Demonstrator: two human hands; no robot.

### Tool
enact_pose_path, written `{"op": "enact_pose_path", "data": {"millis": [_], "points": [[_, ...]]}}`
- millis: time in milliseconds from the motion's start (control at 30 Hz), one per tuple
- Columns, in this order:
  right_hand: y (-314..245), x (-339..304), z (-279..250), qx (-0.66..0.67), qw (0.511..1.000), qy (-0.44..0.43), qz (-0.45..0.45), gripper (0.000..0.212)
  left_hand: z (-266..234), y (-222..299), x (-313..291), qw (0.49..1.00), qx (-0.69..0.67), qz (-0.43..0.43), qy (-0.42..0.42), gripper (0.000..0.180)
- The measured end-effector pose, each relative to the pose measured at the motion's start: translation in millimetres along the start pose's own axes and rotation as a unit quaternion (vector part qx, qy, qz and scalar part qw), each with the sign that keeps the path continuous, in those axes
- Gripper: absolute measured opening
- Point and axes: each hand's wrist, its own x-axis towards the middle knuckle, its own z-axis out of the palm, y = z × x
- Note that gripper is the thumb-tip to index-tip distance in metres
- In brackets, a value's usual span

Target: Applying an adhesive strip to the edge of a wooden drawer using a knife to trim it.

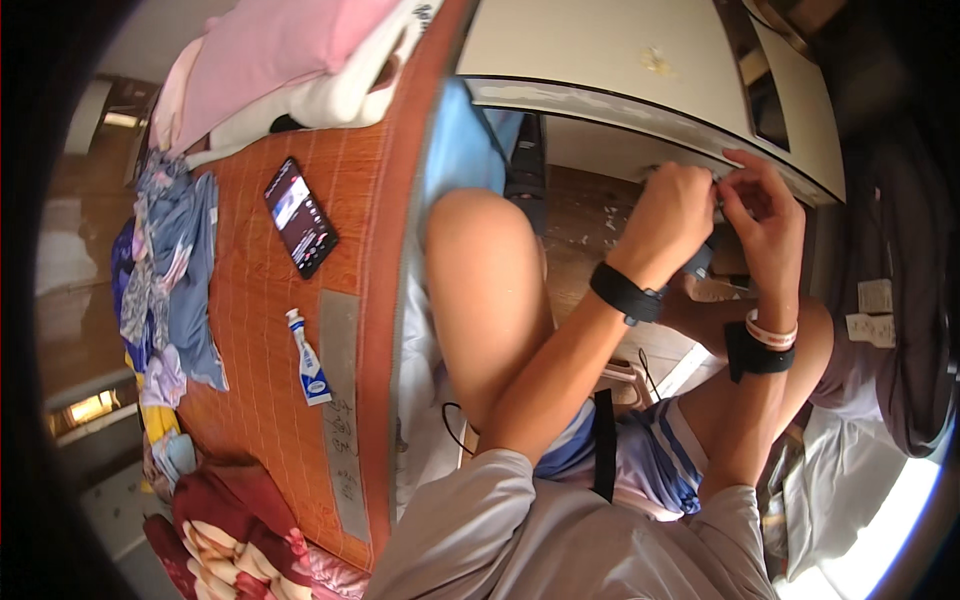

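My left hand (677, 213) is curled closed, its back turned up and its fingertips meeting my right hand. Thumb and a finger of my right hand (768, 215) are pinched together, while another finger sticks out. Where the two hands meet there is a tiny dark spot; what they hold there, if anything, is too small to name. Both hands are raised above my bent knees, close to the edge of a pale cabinet or tabletop (600, 45). A black strap (622, 291) circles my left wrist. Another black strap (758, 352) and a pale band (770, 330) are on my right.
To the left, a bed with a reddish-brown mat (240, 290) bears a phone (302, 217) with its screen lit, a white-and-blue tube (309, 358), crumpled clothes (180, 270), a pink pillow (265, 70) and a dark red floral blanket (235, 520). Dark garments (870, 290) hang at right.
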Motion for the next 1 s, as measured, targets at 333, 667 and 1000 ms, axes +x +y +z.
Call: {"op": "enact_pose_path", "data": {"millis": [333, 667, 1000], "points": [[-3, 1, 8, -0.111, 0.994, -0.013, -0.019, 0.014, -18, 1, -8, 0.999, 0.041, 0.013, 0.007, 0.012], [6, -1, -17, -0.100, 0.995, 0.018, 0.003, 0.009, -18, 7, -6, 0.999, 0.047, -0.004, -0.013, 0.022], [-59, -89, -139, -0.168, 0.977, 0.096, 0.087, 0.005, -12, 11, -5, 0.992, 0.118, -0.030, -0.035, 0.028]]}}
